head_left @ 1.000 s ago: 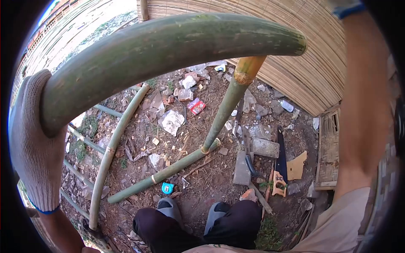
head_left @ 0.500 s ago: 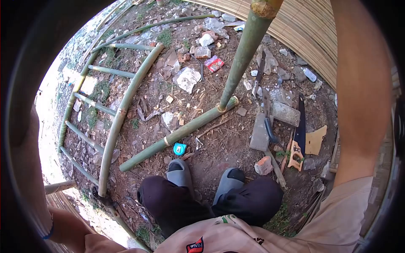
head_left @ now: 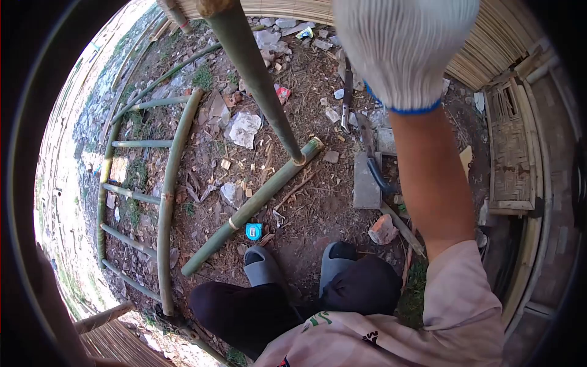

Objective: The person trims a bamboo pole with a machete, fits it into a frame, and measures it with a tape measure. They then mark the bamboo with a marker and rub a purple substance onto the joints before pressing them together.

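Note:
My right hand [head_left: 406, 52], in a white knitted glove with a blue cuff, is raised at the top of the view; its fingers are out of sight, so any hold is hidden. Left of it, a green bamboo pole [head_left: 254, 70] stands with its lower end at a shorter bamboo piece [head_left: 266, 192] lying on the ground. Out of view is my left hand; only a dark, blurred part of the arm shows at the left edge. A blue tape measure [head_left: 254, 231] lies beside the short piece.
A bamboo ladder-like frame [head_left: 166, 202] lies at left. Right of centre are a long blade [head_left: 347, 92], a dark-handled knife [head_left: 379, 174], a grey block [head_left: 367, 186] and a broken brick [head_left: 383, 229]. A woven panel [head_left: 512, 147] stands at far right.
The view has shifted toward the right. My gloved right hand has come into the frame at the top, and the upright pole appears farther left and leans differently. The saw is now mostly hidden.

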### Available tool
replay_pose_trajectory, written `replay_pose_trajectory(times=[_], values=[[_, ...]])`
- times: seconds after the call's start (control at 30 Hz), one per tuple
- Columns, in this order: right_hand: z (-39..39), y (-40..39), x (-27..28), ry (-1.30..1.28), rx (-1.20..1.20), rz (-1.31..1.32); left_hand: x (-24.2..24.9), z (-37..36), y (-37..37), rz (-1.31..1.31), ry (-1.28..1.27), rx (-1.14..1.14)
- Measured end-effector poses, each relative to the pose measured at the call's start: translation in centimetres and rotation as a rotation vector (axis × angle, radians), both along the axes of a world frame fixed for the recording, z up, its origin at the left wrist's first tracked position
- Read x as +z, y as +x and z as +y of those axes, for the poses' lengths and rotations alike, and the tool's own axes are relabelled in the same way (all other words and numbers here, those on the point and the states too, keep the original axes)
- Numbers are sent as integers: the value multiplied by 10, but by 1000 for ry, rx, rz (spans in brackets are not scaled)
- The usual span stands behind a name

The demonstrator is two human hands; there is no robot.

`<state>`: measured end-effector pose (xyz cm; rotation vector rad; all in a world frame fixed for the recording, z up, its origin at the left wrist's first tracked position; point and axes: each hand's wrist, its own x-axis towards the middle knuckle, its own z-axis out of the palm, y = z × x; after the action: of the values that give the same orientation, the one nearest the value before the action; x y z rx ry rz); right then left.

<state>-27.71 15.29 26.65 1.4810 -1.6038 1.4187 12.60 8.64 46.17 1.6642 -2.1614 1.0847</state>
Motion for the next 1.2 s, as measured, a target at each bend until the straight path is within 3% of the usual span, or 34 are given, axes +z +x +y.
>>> replay_pose_trajectory(times=[0.07, 0.1, 0.13, 0.23, 0.33, 0.47, 0.53, 0.67, 0.77, 0.8, 0.9, 1.0, 1.17, 1.2], values=[[3, -9, -1, 4, -27, 19, -5, -3, -8, 15, 1, 12], [30, -9, -42, 297, -30, -404, -7, -1, -10, 13, 3, 28], [50, -34, -106, 530, -344, -139, -4, 2, -13, 2, 4, 46], [116, -36, -196, 1234, -508, -226, 4, 11, -27, -24, -10, 87], [144, -28, -244, 1376, -522, -129, 10, 16, -38, -33, -27, 122], [134, -47, -257, 1483, -443, -198, 23, 31, -39, -33, -64, 204], [126, -52, -248, 1582, -346, -485, 21, 27, -32, 30, -44, 175], [122, -48, -238, 1739, -368, -453, 15, 26, -19, -49, -77, 60], [121, -51, -225, 1711, -325, -479, 5, 8, 11, -95, -102, -44], [119, -45, -203, 1649, -344, -553, 4, 3, 24, -110, -129, -69], [124, -41, -149, 1416, -481, -428, 10, -1, 34, -118, -205, -120], [116, -45, -33, 828, -554, -200, 5, 3, 8, 30, -209, -163], [79, -82, 194, 115, -614, 570, 5, -5, 7, 8, -183, -225], [65, -81, 233, 412, -711, 136, 4, -7, 7, -3, -178, -221]])
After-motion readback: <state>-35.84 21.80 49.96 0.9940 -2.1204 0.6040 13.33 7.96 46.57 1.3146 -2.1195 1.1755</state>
